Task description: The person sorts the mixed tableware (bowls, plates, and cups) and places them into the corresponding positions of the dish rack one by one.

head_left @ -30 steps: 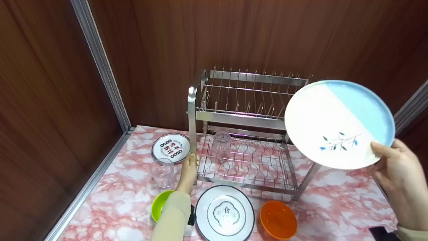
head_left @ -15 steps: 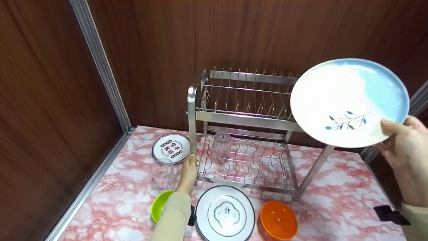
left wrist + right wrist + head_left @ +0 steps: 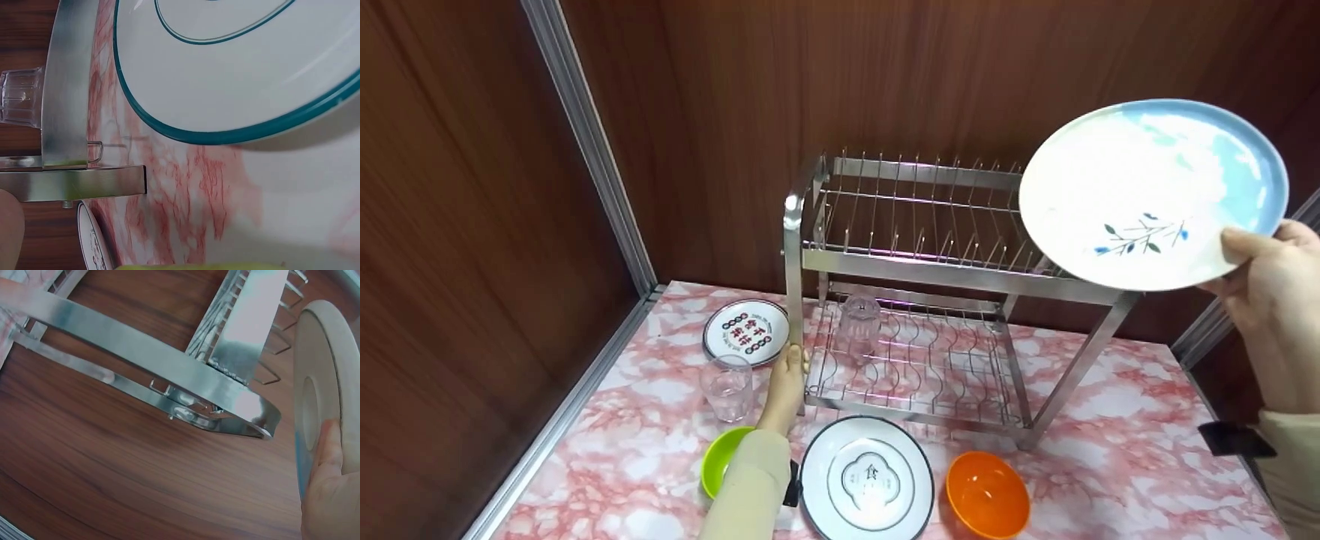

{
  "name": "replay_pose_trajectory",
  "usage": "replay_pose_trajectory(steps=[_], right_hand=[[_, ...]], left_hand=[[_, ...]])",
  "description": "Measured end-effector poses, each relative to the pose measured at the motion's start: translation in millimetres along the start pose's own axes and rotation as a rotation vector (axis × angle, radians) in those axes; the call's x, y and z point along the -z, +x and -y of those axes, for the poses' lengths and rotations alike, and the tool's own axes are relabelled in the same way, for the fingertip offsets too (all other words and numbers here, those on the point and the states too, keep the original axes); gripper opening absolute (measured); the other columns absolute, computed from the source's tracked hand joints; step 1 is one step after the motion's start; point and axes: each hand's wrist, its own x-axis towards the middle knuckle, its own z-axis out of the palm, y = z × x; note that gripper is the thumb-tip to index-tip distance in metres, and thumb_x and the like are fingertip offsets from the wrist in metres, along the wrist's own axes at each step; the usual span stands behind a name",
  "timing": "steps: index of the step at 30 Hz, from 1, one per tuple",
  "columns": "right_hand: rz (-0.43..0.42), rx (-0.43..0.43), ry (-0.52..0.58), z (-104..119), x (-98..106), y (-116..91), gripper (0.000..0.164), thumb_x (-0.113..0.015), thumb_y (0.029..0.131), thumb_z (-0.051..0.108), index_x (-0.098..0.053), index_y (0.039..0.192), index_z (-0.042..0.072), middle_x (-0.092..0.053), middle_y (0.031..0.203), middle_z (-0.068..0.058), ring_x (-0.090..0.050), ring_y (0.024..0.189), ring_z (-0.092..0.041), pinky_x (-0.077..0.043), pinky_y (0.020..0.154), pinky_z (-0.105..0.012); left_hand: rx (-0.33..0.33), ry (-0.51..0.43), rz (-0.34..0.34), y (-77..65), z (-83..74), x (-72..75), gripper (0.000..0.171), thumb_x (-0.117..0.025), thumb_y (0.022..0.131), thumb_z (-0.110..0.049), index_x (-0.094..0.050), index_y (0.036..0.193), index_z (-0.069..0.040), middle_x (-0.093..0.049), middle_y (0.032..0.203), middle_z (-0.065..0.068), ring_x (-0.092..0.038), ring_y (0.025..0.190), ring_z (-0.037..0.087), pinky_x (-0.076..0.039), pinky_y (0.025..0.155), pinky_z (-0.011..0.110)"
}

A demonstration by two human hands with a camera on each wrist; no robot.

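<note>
My right hand [image 3: 1279, 281] pinches the lower right rim of a large white plate [image 3: 1140, 187] with a light-blue edge and a leaf sprig. The plate hangs tilted in front of the right end of a two-tier metal dish rack [image 3: 945, 271]. In the right wrist view, the back of the plate [image 3: 315, 382] stands apart from the upper tier. My left hand [image 3: 786, 379] grips the rack's front left post. An upside-down clear glass [image 3: 859, 326] sits on the lower tier at the left. The upper tier's wire slots hold nothing that I can see.
On the marbled table lie a small printed plate [image 3: 746, 332], a clear glass [image 3: 727, 390], a green bowl [image 3: 721, 459], a dark-rimmed white plate [image 3: 825, 487] and an orange bowl [image 3: 988, 495]. Brown wood-grain panels [image 3: 720, 112] rise behind and at the sides.
My right hand has raised the large plate and carried it slightly right, from in front of the rack's side to upper-tier height. My left hand stays on the post.
</note>
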Motion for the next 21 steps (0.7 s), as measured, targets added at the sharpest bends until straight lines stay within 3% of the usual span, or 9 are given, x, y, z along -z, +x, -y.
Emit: replay_pose_trajectory(steps=[6,14,21], right_hand=[[-0.042,0.041,-0.061,0.9,-6.6,11.1,0.024,-0.054,0.082,-0.003,-0.037,0.097,0.008,-0.065,0.068,-0.007,-0.066,0.059,-0.020,-0.049,0.043,-0.035],[-0.100,0.062,-0.144,1.3,-13.2,19.5,0.019,-0.049,0.086,0.000,-0.036,0.096,0.010,-0.064,0.068,-0.004,-0.065,0.058,-0.016,-0.048,0.042,-0.033],[-0.121,0.080,-0.163,2.2,-18.4,24.0,0.019,-0.046,0.087,0.001,-0.036,0.098,0.012,-0.061,0.079,-0.002,-0.065,0.064,-0.014,-0.049,0.044,-0.032]], left_hand=[[-0.006,0.008,-0.002,-5.4,-6.9,-0.2,0.036,-0.026,0.095,-0.024,-0.042,0.083,0.005,-0.038,0.068,0.001,-0.035,0.064,0.012,-0.031,0.068,0.025],[-0.006,-0.003,0.007,9.3,21.5,-2.1,0.038,-0.026,0.093,-0.034,-0.044,0.083,-0.002,-0.039,0.069,-0.002,-0.036,0.065,0.011,-0.032,0.069,0.025],[-0.021,0.009,-0.002,9.8,24.8,-2.8,0.042,-0.024,0.092,-0.040,-0.043,0.083,-0.003,-0.037,0.068,-0.003,-0.035,0.064,0.011,-0.032,0.068,0.025]])
